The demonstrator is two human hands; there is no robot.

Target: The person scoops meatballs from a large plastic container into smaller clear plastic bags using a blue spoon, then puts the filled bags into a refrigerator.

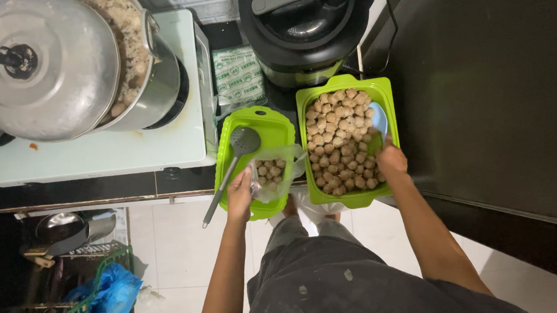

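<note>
My left hand [241,194] holds open a clear plastic bag [276,168] with several brown meatballs inside, over a small green tray [269,121]. A grey slotted ladle [232,165] lies across that tray, right beside the hand. My right hand [391,160] grips a light blue spoon [378,120] that dips into a larger green tray [380,89] heaped with brown meatballs [341,141].
A white stove [101,150] at left carries a big steel pot [149,73] of food with its lid [45,65] tilted on top. A black cooker [304,27] stands behind the trays, a green-printed packet [237,75] beside it. A dark counter [497,104] lies at right. Utensils and a blue bag [116,291] sit on the floor.
</note>
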